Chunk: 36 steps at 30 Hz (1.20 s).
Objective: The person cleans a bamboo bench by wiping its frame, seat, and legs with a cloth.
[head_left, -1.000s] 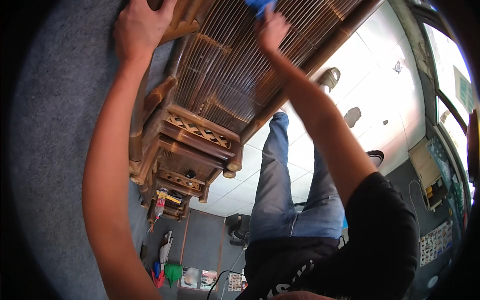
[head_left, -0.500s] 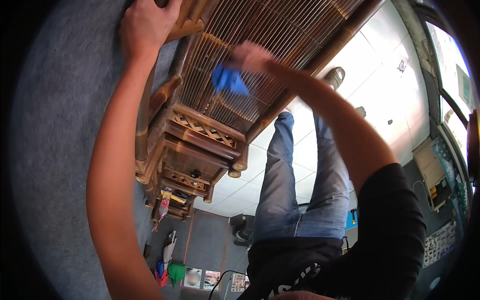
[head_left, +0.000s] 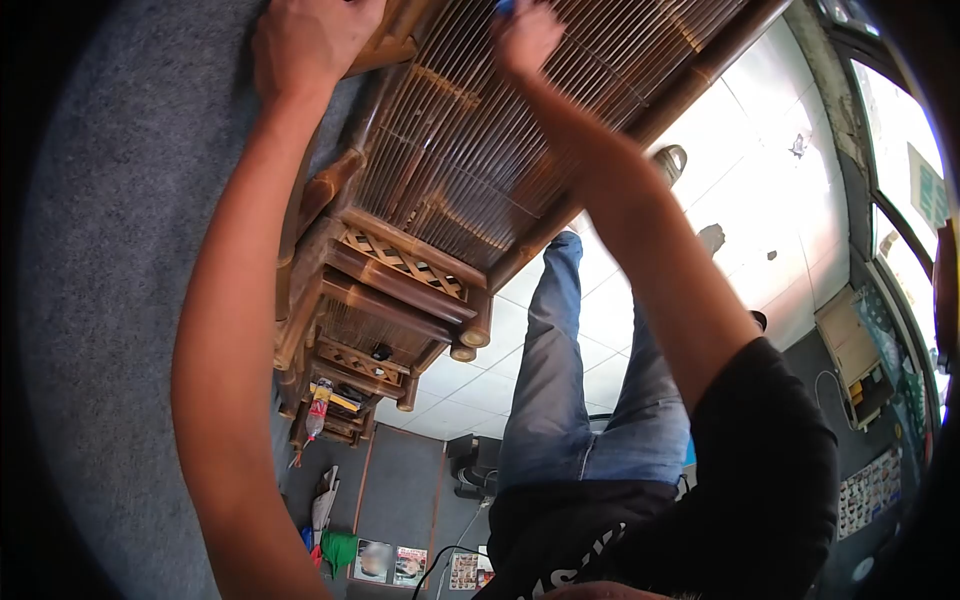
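Observation:
My left hand [head_left: 318, 45] is closed around the bamboo frame at the upper left, its fingertips cut off by the top edge of the view. Near the top centre, my right hand [head_left: 527, 38] holds a blue cloth [head_left: 505, 7] over the slatted seat of a brown bamboo bench [head_left: 440, 130]. Only a small bit of the cloth shows above the fingers. Thin slats run the length of the seat, between thick bamboo rails.
More bamboo furniture [head_left: 370, 325] with lattice panels stands below the bench, beside a bottle [head_left: 319, 408]. A grey wall [head_left: 110, 300] fills the left. My legs [head_left: 545, 350] stand on white floor tiles [head_left: 750, 180]. Windows [head_left: 900, 130] line the right.
My right hand has swept the blue cloth down the slats toward the lattice end and back up to the top edge. My left hand stays on the frame; the view shifts slightly.

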Tool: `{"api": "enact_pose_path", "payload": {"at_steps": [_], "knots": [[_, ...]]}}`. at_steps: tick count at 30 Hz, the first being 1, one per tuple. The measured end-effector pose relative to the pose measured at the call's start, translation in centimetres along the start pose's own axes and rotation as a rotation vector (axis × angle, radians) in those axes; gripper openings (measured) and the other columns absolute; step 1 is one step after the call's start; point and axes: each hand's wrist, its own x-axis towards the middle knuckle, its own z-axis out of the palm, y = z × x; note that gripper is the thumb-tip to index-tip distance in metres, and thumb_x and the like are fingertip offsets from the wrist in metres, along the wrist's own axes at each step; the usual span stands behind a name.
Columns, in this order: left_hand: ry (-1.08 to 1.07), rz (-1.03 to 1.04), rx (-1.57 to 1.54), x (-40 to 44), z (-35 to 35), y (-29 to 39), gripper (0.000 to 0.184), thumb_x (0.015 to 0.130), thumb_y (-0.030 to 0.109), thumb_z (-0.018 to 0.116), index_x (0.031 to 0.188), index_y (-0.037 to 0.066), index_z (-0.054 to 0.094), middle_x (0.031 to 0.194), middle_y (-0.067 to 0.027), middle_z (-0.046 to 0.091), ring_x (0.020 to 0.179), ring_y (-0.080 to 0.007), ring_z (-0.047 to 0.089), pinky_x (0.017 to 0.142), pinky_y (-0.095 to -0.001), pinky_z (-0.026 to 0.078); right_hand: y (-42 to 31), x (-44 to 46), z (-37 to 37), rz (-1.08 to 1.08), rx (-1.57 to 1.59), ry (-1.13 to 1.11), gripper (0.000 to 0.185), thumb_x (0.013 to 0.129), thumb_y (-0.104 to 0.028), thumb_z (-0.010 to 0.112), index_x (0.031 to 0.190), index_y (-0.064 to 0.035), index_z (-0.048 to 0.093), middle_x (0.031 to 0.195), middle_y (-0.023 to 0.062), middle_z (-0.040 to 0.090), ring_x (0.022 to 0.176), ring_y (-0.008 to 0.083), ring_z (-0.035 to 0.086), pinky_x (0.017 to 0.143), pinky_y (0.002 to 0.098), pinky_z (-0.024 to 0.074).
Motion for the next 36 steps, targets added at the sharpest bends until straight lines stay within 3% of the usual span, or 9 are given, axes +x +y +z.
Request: {"api": "enact_pose_path", "payload": {"at_steps": [7, 15, 22, 23, 27, 30, 31, 32, 36], "knots": [[-0.007, -0.018, 0.016, 0.0, 0.2, -0.1, 0.079, 0.092, 0.064, 0.061, 0.124, -0.008, 0.06, 0.1, -0.036, 0.068, 0.095, -0.0521, 0.067, 0.083, -0.0551, 0.054, -7.3, -22.6, -0.4, -0.748, -0.284, -0.795, 0.063, 0.1, -0.014, 0.058, 0.154, 0.0045, 0.032, 0.12, 0.0146, 0.059, 0.118, 0.0272, 0.056, 0.106, 0.0436, 0.0426], [0.0, 0.0, 0.029, -0.1, 0.2, -0.1, 0.081, 0.092, 0.064, 0.061, 0.127, -0.01, 0.059, 0.105, -0.0367, 0.068, 0.098, -0.051, 0.067, 0.085, -0.054, 0.054, 4.3, -21.9, -3.0, -1.569, -0.297, -0.986, 0.063, 0.094, -0.027, 0.065, 0.153, -0.0167, 0.044, 0.147, 0.0064, 0.053, 0.138, 0.0224, 0.047, 0.123, 0.0387, 0.0292], [0.014, 0.007, 0.027, -0.1, 0.4, -0.2, 0.081, 0.092, 0.063, 0.062, 0.127, -0.009, 0.059, 0.106, -0.0364, 0.068, 0.098, -0.0512, 0.067, 0.085, -0.0536, 0.055, 18.1, 4.6, -15.8, -0.901, -0.684, -0.681, 0.054, 0.097, -0.029, 0.059, 0.149, -0.019, 0.047, 0.14, 0.0099, 0.054, 0.135, 0.0298, 0.049, 0.12, 0.0508, 0.0321], [0.005, -0.009, 0.033, 0.0, 0.4, 0.0, 0.08, 0.092, 0.063, 0.062, 0.128, -0.009, 0.059, 0.105, -0.0363, 0.068, 0.098, -0.0513, 0.067, 0.085, -0.0534, 0.055, 21.9, 8.3, -15.7, -0.948, -0.649, -0.291, 0.07, 0.094, -0.017, 0.061, 0.155, -0.0452, 0.039, 0.124, 0.007, 0.059, 0.119, 0.0292, 0.058, 0.105, 0.0463, 0.044], [-0.138, -0.094, -0.069, 0.4, 1.1, -1.4, 0.084, 0.086, 0.08, 0.055, 0.126, 0.006, 0.061, 0.102, -0.0242, 0.074, 0.099, -0.0455, 0.071, 0.083, -0.0497, 0.057, 22.1, 15.0, -19.4, 0.11, -0.211, -0.042, 0.042, 0.092, -0.021, 0.063, 0.132, -0.0099, 0.063, 0.104, 0.0182, 0.065, 0.11, 0.037, 0.06, 0.101, 0.0497, 0.0458], [-0.155, -0.117, -0.019, 0.2, 0.7, -0.7, 0.084, 0.087, 0.08, 0.055, 0.127, 0.006, 0.061, 0.105, -0.0245, 0.074, 0.101, -0.0447, 0.071, 0.084, -0.0493, 0.057, 26.8, 13.5, -13.3, 0.133, -0.326, 0.073, 0.041, 0.093, -0.019, 0.059, 0.132, -0.0079, 0.064, 0.104, 0.0216, 0.067, 0.102, 0.0404, 0.062, 0.094, 0.0493, 0.0494], [-0.163, -0.114, -0.039, 0.3, 0.6, -0.6, 0.084, 0.087, 0.08, 0.055, 0.127, 0.006, 0.06, 0.106, -0.0244, 0.074, 0.102, -0.0446, 0.071, 0.085, -0.049, 0.057, 31.9, 11.9, -7.0, -0.184, -0.382, 0.482, 0.039, 0.094, -0.017, 0.056, 0.13, -0.0058, 0.066, 0.109, 0.023, 0.07, 0.101, 0.0418, 0.064, 0.09, 0.0496, 0.0515], [-0.166, -0.111, -0.061, 0.3, 0.7, -0.7, 0.085, 0.087, 0.08, 0.055, 0.128, 0.006, 0.06, 0.107, -0.0244, 0.074, 0.102, -0.0445, 0.07, 0.086, -0.0488, 0.057, 23.7, 8.9, -9.4, 0.079, -0.329, 0.267, 0.068, 0.085, -0.028, 0.068, 0.149, -0.0176, 0.049, 0.1, 0.0153, 0.062, 0.101, 0.035, 0.062, 0.088, 0.0529, 0.0443], [-0.182, -0.114, -0.053, 0.3, 0.7, -0.9, 0.087, 0.087, 0.08, 0.055, 0.131, 0.005, 0.059, 0.108, -0.0247, 0.073, 0.106, -0.0438, 0.07, 0.09, -0.0479, 0.056, 15.6, -7.2, -8.3, -0.048, -0.051, 0.056, 0.08, 0.079, -0.02, 0.075, 0.153, -0.0107, 0.045, 0.104, 0.0177, 0.06, 0.098, 0.0364, 0.06, 0.085, 0.0505, 0.0437]]}}
